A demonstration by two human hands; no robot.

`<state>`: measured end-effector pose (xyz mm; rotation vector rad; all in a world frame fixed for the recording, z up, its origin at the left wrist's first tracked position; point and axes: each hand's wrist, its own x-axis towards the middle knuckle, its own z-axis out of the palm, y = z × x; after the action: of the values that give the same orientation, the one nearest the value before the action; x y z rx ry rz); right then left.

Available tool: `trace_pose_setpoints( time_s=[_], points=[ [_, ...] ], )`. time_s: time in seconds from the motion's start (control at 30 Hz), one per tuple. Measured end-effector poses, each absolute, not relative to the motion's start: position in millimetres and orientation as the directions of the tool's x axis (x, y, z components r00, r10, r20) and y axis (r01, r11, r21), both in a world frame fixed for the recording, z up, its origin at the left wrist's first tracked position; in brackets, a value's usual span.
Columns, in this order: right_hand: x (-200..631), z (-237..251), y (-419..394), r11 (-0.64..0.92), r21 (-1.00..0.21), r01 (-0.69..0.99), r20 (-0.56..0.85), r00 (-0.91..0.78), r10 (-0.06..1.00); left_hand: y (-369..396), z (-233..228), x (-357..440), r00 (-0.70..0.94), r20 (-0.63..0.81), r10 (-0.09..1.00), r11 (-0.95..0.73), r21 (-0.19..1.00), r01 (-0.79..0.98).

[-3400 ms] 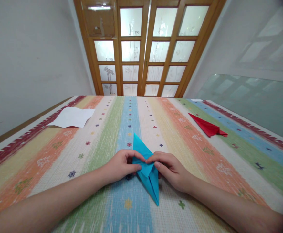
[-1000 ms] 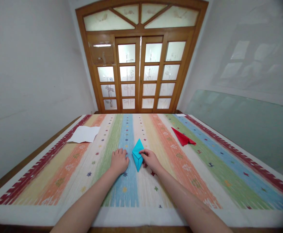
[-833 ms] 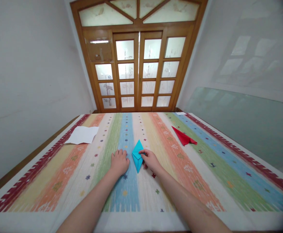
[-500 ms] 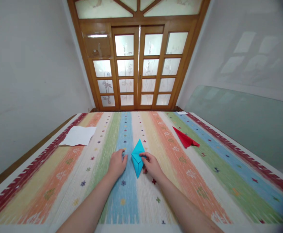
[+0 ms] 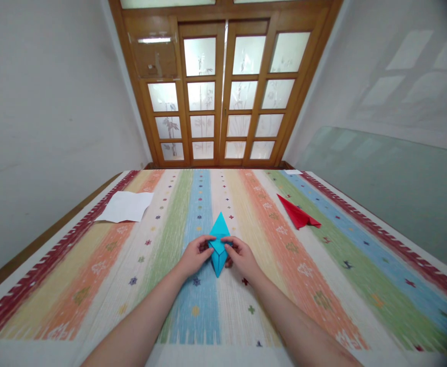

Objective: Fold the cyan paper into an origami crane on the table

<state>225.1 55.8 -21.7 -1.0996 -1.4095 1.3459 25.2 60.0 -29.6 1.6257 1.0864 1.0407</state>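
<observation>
A folded blue paper [image 5: 219, 229], pointed at both ends, lies on the striped cloth in front of me. My left hand [image 5: 193, 257] pinches its left side with thumb and fingers. From the other side my right hand [image 5: 242, 257] grips the paper's right edge. Both sets of fingertips meet across the middle of the blue paper, and its far tip sticks out beyond them.
A striped, multicoloured cloth [image 5: 139, 275] covers the table. A folded red paper [image 5: 298, 215] lies to the right, a white sheet [image 5: 126, 206] at the far left. Wooden glass-paned doors [image 5: 223, 92] stand beyond the table, white walls on both sides.
My left hand, resting flat on the cloth beside the blue paper before, has come in and taken hold of it. My view has tilted down a little.
</observation>
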Motion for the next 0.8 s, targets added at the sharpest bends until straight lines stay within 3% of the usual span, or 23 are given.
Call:
trace_pose_setpoints(
  time_s=[0.3, 0.8],
  points=[
    [223, -17, 55, 0.030, -0.999, 0.025, 0.021, -0.291, 0.957, 60, -32, 27, 0.207, 0.057, 0.977, -0.069, 0.996, 0.054],
    [223, -17, 63, -0.005, -0.992, -0.122, 0.012, -0.131, 0.991, 49, -23, 33, 0.331, -0.020, 0.944, 0.013, 1.000, 0.023]
  ],
)
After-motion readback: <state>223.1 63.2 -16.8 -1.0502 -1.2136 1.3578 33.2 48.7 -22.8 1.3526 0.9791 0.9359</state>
